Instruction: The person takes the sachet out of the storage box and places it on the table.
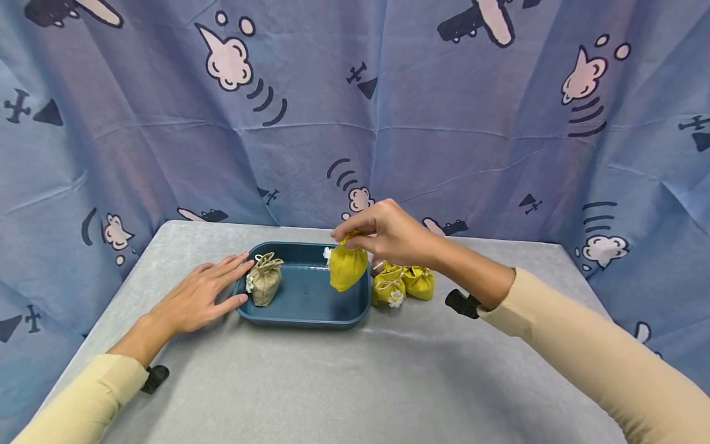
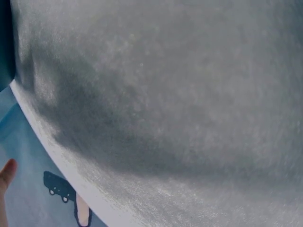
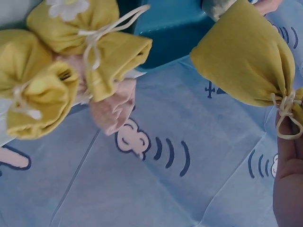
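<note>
A yellow drawstring pouch (image 1: 348,269) hangs by its gathered neck from my right hand (image 1: 391,233), which pinches it over the right part of a blue tray (image 1: 307,318). In the right wrist view the pouch (image 3: 246,54) shows its cream cord, tied in a bow. My left hand (image 1: 202,292) lies at the tray's left edge with fingers extended, fingertips at the rim. Inside the tray, at the left, a beige pouch (image 1: 267,283) with a white flower stands upright. In the left wrist view only a fingertip (image 2: 9,170) shows at the lower left.
Right of the tray sit two yellow pouches, one with a white flower (image 1: 388,287) and one beside it (image 1: 420,283). A pink pouch (image 3: 115,106) is partly hidden behind them. A grey cloth covers the table (image 1: 310,382); a patterned blue curtain (image 1: 310,123) hangs behind.
</note>
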Motion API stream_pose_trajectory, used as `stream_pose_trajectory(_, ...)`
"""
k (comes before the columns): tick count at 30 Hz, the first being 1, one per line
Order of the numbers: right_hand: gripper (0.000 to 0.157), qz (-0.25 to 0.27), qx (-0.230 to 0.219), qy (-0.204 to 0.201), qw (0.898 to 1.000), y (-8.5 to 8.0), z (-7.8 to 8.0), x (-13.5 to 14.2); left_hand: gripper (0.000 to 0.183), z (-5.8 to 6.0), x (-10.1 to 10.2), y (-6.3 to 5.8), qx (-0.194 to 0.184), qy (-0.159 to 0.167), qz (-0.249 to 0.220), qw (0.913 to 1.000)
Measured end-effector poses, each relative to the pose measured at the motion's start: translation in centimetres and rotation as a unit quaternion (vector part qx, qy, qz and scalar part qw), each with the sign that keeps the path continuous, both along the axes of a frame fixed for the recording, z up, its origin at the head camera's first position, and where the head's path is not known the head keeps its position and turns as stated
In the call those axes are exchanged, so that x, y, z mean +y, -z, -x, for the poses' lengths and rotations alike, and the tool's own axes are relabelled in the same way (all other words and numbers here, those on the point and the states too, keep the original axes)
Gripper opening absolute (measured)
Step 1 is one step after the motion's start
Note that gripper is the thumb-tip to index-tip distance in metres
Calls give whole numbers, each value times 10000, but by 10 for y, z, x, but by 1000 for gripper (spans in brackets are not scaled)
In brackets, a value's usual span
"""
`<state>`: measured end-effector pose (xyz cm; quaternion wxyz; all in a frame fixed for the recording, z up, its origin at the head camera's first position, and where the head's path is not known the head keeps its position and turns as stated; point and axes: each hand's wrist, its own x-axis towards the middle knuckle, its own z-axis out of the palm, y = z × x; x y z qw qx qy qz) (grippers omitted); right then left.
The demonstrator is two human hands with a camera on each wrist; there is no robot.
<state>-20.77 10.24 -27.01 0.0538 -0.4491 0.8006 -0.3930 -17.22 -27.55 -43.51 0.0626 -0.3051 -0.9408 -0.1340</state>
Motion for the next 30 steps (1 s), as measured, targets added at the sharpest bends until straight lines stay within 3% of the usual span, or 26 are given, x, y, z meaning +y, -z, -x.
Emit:
stream_pose_trajectory(14, 26, 104, 93, 665, 9977, -7, 10, 41, 66, 1, 0, -1, 5, 38, 48, 10000)
stream_pose_trajectory(30, 23, 80, 374, 1590, 9865, -9, 20, 101, 66, 0, 0, -1, -11, 71, 41, 10000)
